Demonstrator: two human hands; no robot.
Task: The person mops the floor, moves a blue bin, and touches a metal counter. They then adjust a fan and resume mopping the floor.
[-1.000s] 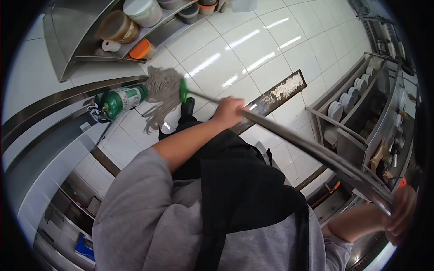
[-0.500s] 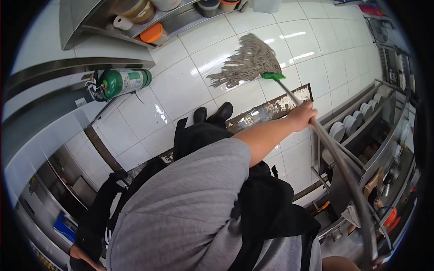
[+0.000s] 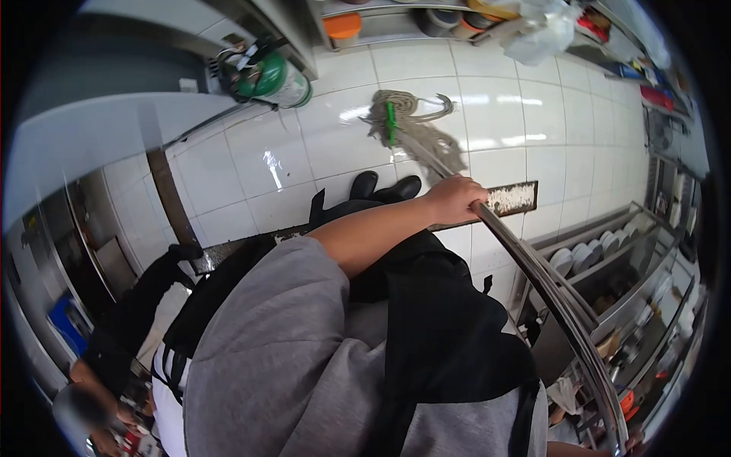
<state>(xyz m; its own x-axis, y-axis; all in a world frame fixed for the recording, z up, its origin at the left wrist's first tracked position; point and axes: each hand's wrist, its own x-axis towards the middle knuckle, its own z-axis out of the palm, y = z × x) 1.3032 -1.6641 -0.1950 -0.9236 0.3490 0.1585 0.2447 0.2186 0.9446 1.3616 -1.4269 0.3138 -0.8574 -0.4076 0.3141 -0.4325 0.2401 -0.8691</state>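
Observation:
My left hand [image 3: 457, 199] is wrapped round the metal handle of a mop [image 3: 550, 293], roughly midway along it. Near the top end of that handle, at the lower right edge, my right hand [image 3: 633, 442] closes on it, only partly in view. Below, the grey string mop head [image 3: 442, 146] with its green clamp [image 3: 391, 122] lies on the white tiled floor [image 3: 346, 126]. Its strands are bunched and trail to the right. My black boots [image 3: 384, 186] stand just behind the mop head.
A green cylinder [image 3: 283, 82] stands by the counter at upper left. Shelving with an orange-lidded tub [image 3: 343, 27] is above. Racks with stacked white plates [image 3: 585, 255] line the right. A worn floor strip [image 3: 512, 199] crosses the tiles. Another person [image 3: 126, 327] is at lower left.
The mop head has swung left and its strands now bunch and trail right. My left hand has moved left in view with the handle. The whole view has shifted a little.

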